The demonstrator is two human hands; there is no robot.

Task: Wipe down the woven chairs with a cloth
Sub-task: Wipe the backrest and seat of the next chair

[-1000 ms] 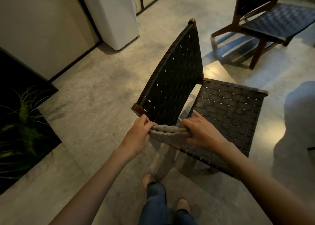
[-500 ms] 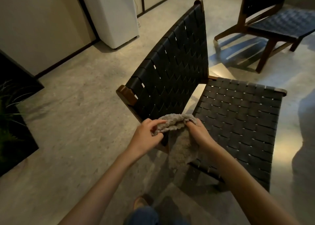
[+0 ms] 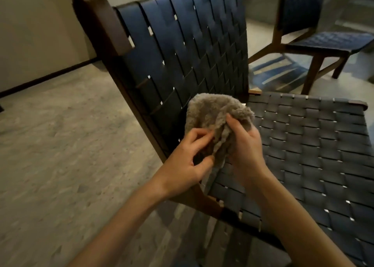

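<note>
Up close, two hands hold one cloth: the left hand pinches its lower folds, the right hand grips the bunched middle. It's in front of the near chair, where back meets seat; can't tell if it touches. Two chairs total, the second chair further back, right.

No text, label, brand, number or sign can be read here, neither on the dark woven-strap chair with a wooden frame, nor the fluffy grey cloth, nor the second woven chair behind.
</note>
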